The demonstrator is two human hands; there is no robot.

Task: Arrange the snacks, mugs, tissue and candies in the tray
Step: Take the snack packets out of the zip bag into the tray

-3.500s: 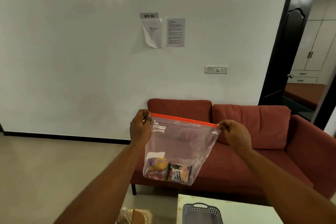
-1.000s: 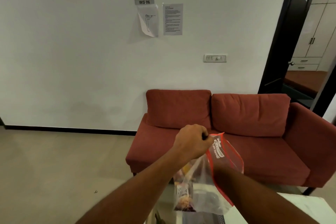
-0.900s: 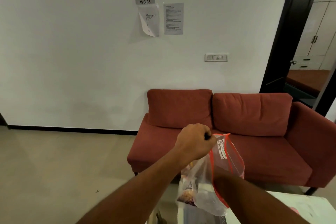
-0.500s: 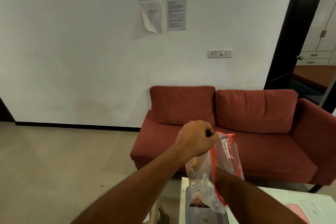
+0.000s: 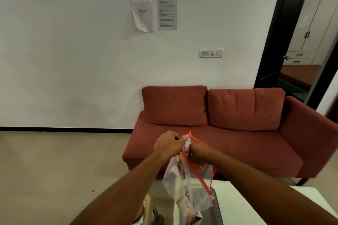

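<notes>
A clear zip bag [image 5: 184, 188] with an orange-red seal hangs in front of me, with snack packets [image 5: 190, 215] low inside it. My left hand [image 5: 169, 145] pinches the bag's top left edge. My right hand [image 5: 199, 153] is at the bag's open mouth, fingers closed around something small and orange; I cannot tell whether they grip the item or the bag. The bag hangs over a grey perforated tray [image 5: 216, 206] on a white table [image 5: 243, 204]. Mugs, tissue and candies are out of view.
A red two-seat sofa [image 5: 219, 129] stands behind the table against the white wall. A dark doorway [image 5: 292, 42] opens at the right. Beige floor [image 5: 54, 170] lies to the left. A wooden object [image 5: 146, 208] sits beside the table's left edge.
The sealed bag I held stretched between both hands is now open. My right hand, which was deep inside it, has come up to the mouth. The bag hangs lower over the tray.
</notes>
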